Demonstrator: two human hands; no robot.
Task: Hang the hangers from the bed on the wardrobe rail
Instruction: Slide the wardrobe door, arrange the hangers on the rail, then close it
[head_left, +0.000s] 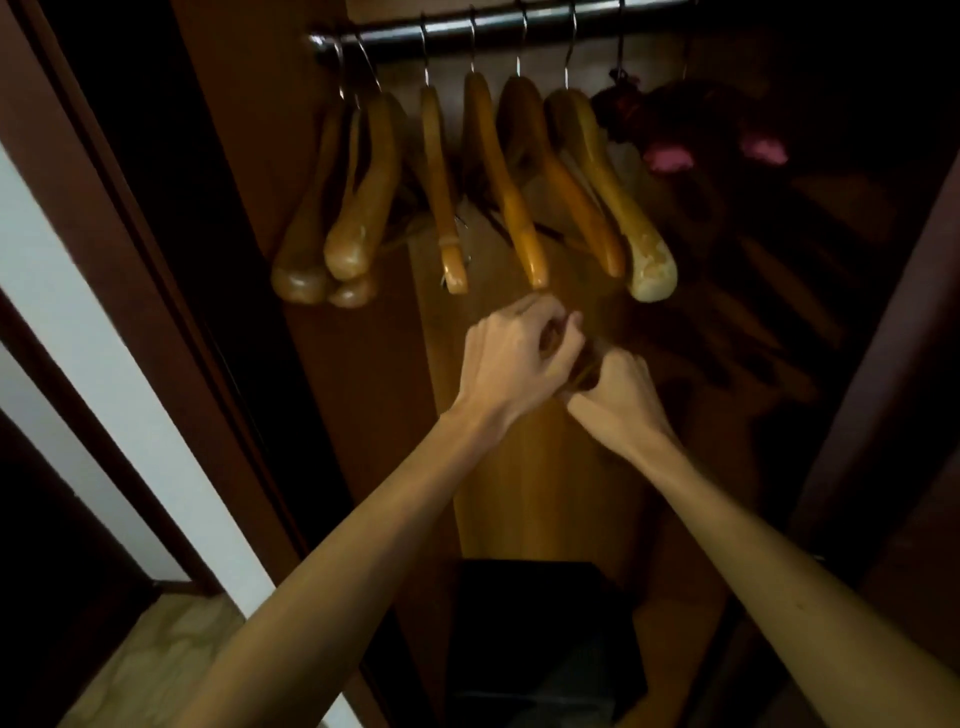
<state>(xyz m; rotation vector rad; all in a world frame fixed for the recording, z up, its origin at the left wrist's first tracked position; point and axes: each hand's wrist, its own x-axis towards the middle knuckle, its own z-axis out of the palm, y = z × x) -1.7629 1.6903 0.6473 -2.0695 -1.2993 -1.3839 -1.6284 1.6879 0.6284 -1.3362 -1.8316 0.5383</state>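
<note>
Both the left hand (511, 358) and right hand (618, 389) curl around something dark and unidentifiable below the hung wooden hangers (498, 176); judged rigid, light, smooth-lacquered, best gripped at the neck beneath the hook.

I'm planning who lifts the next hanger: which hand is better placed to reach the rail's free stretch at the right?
Probably the right hand: it sits nearer the rail's right part, past the wooden hangers. Both hands, the left hand included, are curled together around something dark.

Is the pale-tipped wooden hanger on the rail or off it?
On: the pale-tipped hanger hangs by its hook from the rail.
</note>
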